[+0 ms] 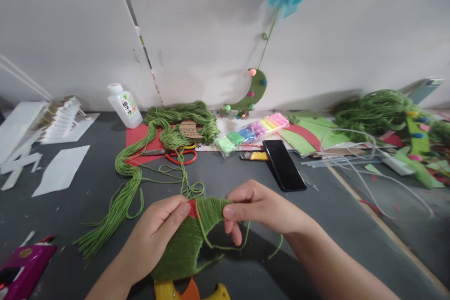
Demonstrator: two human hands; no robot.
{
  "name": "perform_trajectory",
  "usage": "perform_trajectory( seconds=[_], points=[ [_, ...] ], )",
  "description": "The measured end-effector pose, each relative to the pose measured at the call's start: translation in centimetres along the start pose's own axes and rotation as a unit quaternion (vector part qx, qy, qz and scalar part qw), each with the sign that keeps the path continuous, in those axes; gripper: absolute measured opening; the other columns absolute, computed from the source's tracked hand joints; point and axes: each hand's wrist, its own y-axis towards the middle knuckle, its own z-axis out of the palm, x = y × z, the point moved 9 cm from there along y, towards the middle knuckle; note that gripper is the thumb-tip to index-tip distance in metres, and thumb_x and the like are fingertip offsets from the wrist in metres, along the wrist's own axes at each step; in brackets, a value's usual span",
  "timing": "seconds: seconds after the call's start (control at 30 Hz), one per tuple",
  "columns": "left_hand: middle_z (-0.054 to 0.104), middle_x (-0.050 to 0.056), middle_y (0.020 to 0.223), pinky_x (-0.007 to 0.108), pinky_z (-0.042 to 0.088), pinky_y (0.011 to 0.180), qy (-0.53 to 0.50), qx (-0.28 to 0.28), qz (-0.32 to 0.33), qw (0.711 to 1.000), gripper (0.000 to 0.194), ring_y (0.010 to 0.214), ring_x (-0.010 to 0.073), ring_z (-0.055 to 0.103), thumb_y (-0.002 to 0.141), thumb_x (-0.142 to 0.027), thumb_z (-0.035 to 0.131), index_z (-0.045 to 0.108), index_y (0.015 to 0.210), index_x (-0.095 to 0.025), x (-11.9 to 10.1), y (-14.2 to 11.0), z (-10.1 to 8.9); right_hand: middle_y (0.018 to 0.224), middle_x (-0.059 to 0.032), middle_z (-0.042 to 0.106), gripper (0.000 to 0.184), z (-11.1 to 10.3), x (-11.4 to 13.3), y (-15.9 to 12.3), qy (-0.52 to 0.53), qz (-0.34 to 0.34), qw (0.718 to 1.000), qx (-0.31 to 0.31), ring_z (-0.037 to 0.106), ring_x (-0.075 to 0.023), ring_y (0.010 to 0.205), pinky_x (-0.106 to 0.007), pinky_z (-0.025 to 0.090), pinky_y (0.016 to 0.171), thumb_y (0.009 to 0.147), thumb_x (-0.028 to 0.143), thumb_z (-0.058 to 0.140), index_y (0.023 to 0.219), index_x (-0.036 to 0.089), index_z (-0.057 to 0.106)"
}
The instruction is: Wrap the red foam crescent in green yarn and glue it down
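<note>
A curved piece (181, 246) wrapped in green yarn is held between both my hands above the dark table. My left hand (156, 232) pinches its upper left edge, with the thumb beside a small red patch (192, 209) not covered by yarn. The fingers of my right hand (251, 208) grip the narrow right end of the piece, thumb on top. A loose strand of green yarn (225, 247) crosses the wrapped part and trails below my right hand. Partly cut off under the piece is a yellow tool (167, 289) with an orange part.
Behind my hands lie a green yarn skein (176, 126), red-handled scissors (181, 156), a packet of coloured clay (251, 133), a yellow cutter (258, 155) and a black phone (284, 165). A white bottle (124, 105) stands at back left. A pom-pom-trimmed crescent (258, 89) leans against the white partition.
</note>
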Motion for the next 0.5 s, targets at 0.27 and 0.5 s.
perform_trajectory(
  seconds=[0.27,0.5],
  points=[
    [0.059,0.000,0.061,0.022,0.044,0.060,0.039,0.025,0.010,0.999,0.034,0.063,0.0163,0.055,0.089,-0.039,0.041,0.063,0.071,-0.020,0.1,-0.5,1.4,0.068,-0.0003,0.066,0.022,-0.4,0.4,-0.2,-0.068,0.025,0.997,-0.025,0.057,-0.0102,0.063,-0.020,0.042,0.061,0.076,0.034,0.067,0.081,0.013,0.070],
    [0.059,-0.001,0.063,0.021,0.040,0.053,-0.149,0.046,-0.099,0.983,0.033,0.058,0.0134,0.050,0.083,-0.046,0.051,0.064,0.071,-0.019,1.7,-0.5,2.1,0.055,0.0016,0.063,0.015,-0.1,-0.6,0.5,-0.025,0.047,0.992,-0.116,0.052,-0.0087,0.051,-0.020,0.038,0.054,0.074,0.025,0.063,0.066,0.014,0.068]
  ],
)
